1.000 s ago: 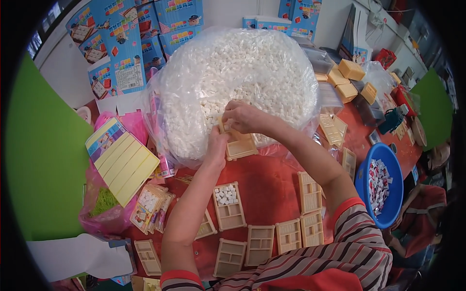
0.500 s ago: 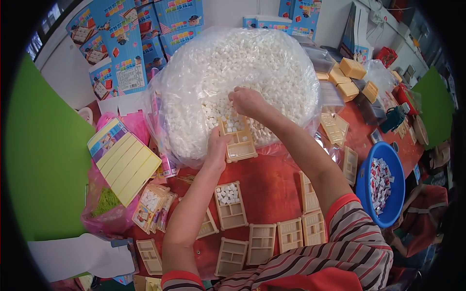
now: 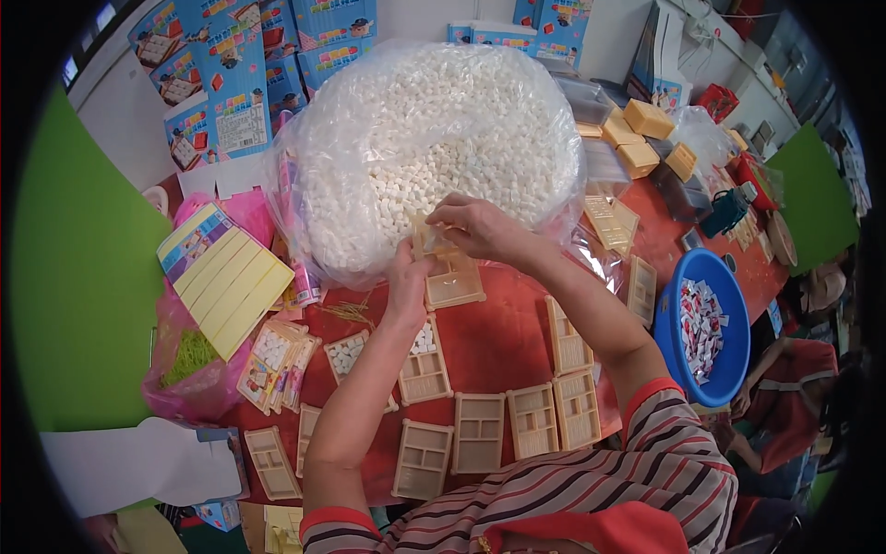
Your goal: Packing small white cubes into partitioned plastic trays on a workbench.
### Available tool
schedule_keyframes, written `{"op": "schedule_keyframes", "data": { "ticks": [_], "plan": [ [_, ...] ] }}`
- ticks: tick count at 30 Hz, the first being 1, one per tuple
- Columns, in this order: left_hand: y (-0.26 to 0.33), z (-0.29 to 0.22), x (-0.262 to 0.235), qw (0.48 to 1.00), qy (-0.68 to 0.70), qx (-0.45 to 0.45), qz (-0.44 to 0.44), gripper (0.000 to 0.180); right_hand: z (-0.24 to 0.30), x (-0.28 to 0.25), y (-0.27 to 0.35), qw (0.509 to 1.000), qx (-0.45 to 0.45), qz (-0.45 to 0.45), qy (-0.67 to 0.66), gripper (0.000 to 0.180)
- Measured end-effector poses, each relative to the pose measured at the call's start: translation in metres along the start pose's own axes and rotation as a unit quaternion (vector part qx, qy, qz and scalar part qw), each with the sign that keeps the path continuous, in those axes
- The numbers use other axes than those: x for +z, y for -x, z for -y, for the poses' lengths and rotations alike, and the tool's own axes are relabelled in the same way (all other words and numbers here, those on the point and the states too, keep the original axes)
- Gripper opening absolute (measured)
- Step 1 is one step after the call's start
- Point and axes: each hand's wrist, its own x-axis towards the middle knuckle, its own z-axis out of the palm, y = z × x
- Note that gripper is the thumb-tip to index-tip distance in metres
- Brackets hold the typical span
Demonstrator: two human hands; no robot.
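Observation:
My left hand grips the left side of a cream plastic compartment tray, tilted at the near edge of a big clear plastic bag. The bag is heaped with small white cube-like pieces. My right hand is over the tray's far end, thumb and fingers pinched together. Whatever lies between those fingertips is hidden, and the hand covers most of the far compartments. Nearer me, a similar tray has white pieces in its far compartment, partly behind my left forearm. Another filled tray lies left of it.
Several more cream trays lie on the red table. At right stand a blue basin of small wrapped packets and yellow plastic blocks. Yellow striped sheets and a pink bag are at left; blue printed boxes stand behind.
My right hand has come from above the white pieces down and toward me, onto the far end of the tray. My left hand still holds the tray. The whole view has shifted slightly.

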Motion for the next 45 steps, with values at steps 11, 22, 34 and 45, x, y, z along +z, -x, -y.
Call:
{"op": "schedule_keyframes", "data": {
  "ticks": [11,22,34,45],
  "plan": [
    [0.089,0.077,0.016,0.999,0.038,-0.018,-0.027,0.050,0.020,0.030,0.114,0.963,0.182,-0.195,-0.037,0.028],
    [0.107,0.097,0.014,0.994,-0.100,-0.021,-0.034,0.054,0.018,0.090,0.159,0.905,0.310,-0.177,-0.231,0.034],
    [0.127,0.089,0.006,0.951,-0.300,0.051,-0.051,0.067,0.029,0.076,0.172,0.936,0.281,-0.200,-0.065,0.024],
    [0.122,0.093,0.007,0.637,-0.739,0.204,0.084,0.044,0.040,0.068,0.165,0.955,0.233,-0.130,0.128,0.013]
  ]
}}
